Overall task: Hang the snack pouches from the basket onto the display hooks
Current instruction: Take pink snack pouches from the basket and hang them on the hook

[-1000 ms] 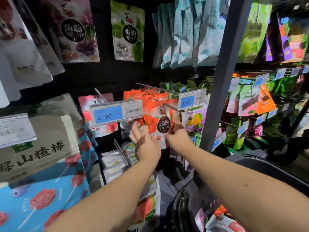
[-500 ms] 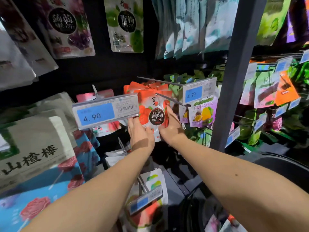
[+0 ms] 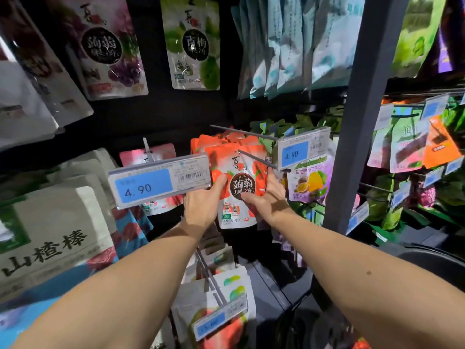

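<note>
Strawberry konjac jelly pouch [image 3: 237, 187] sits at frame centre, front of a stack of same-print pouches on the hook [image 3: 256, 159] that runs from 11 o'clock back toward 4 o'clock, tip near the right thumb side.

Left hand [image 3: 201, 205]: closed on the pouch's left edge, thumb on the front face, fingers behind. It sits just under the 4.90 price tag [image 3: 159, 182], at 9 o'clock of the pouch.
Right hand [image 3: 266, 197]: closed on the right edge, thumb across the dark round label, fingers wrapped behind. So a two-hand pinch, mid-height on the pouch.

Can't tell whether the hang hole is already threaded; the top of the pouch overlaps the hook rod and the stack behind.

Handling, my read:
- Light, soft laminate film with squashy fill. Bends easily, won't hold shape if held by one corner.
- Glossy face, likely a bit slippery; pinch across the side seams, not the flat face.
- Not fragile, but a hard squeeze on the belly would bulge it and tilt the top.
- Best hold for threading is high, near the top seal at 12 o'clock, either side of the hole, so the hole stays flat and square to the hook tip. The current grip is lower than ideal for that.

Basket [image 3: 432, 260]: dark rim at 4 o'clock, low right; more pouches barely visible at the bottom edge.

Passion-fruit pouch [image 3: 310, 183] hangs just beside, at 3 o'clock.
</note>
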`<state>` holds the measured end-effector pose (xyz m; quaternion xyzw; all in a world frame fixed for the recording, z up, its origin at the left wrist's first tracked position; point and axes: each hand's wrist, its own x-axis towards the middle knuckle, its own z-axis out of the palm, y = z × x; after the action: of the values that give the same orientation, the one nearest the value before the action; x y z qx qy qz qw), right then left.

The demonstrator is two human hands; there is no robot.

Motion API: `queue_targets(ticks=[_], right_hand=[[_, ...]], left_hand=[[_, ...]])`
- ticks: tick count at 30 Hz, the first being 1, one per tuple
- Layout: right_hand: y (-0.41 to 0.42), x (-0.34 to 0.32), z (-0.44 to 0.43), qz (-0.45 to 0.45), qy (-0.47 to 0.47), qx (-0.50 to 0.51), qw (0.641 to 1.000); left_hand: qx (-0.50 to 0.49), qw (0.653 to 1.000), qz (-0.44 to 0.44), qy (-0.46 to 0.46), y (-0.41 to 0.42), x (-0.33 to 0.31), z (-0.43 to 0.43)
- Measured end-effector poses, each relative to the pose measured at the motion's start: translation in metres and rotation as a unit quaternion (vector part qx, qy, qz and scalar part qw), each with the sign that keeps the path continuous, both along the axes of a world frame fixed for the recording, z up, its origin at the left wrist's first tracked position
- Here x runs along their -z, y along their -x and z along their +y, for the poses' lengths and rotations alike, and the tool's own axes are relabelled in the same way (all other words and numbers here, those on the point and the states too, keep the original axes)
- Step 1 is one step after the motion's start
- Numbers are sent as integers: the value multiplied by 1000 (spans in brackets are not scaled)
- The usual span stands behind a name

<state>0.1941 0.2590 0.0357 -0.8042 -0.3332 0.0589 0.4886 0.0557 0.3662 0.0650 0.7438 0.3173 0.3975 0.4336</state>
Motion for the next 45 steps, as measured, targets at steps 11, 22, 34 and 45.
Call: queue_targets(ticks=[11, 22, 34, 45], right_hand=[[19, 0, -4, 84, -22, -47, 995], [-13, -8, 8, 135, -58, -40, 988], [3, 5, 12, 129, -83, -98, 983], [0, -8, -7, 77, 9, -159, 984]], left_hand=[[57, 998, 33, -12, 8, -5, 6], [149, 986, -51, 60, -4, 14, 1], [131, 989, -50, 42, -4, 14, 8], [179, 981, -44, 51, -7, 28, 13]])
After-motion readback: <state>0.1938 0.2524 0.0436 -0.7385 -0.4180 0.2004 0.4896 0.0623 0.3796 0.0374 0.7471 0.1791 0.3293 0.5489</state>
